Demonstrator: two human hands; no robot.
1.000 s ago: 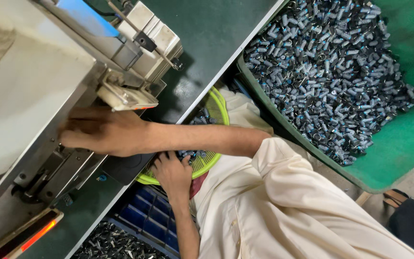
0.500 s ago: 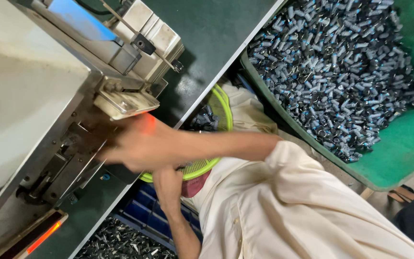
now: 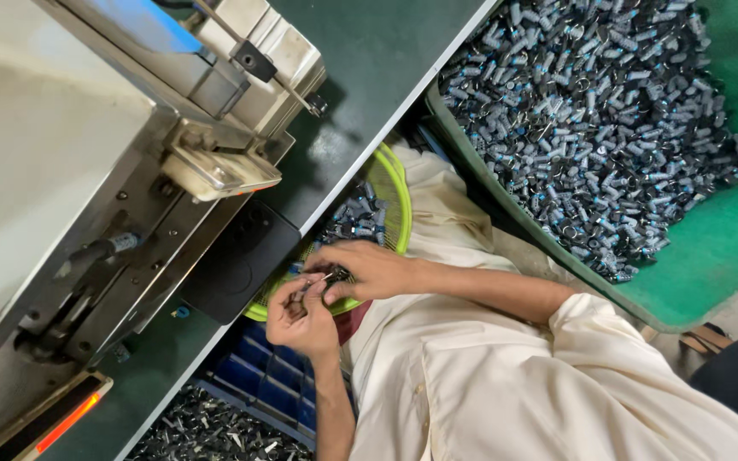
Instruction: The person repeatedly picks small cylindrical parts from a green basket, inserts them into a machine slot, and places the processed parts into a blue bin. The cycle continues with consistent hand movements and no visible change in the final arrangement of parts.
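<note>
Both hands meet over the lap: the left hand [image 3: 302, 314] cups small metal parts [image 3: 322, 282] while the right hand [image 3: 367, 269] pinches 1, seemingly sorting, work that calls for a firm pinch. Beneath, a yellow-green basket [image 3: 396, 198] holds more. The grip itself is indistinct; the press machine [image 3: 155, 213] beyond is cropped.

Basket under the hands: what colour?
Yellow-green mesh basket, holding small dark metal parts; seen in the head view.

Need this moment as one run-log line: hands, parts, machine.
left hand: holds small metal parts | right hand: picks a part from left hand, above yellow-green basket | machine: untouched | green bin: heaped with parts
</note>
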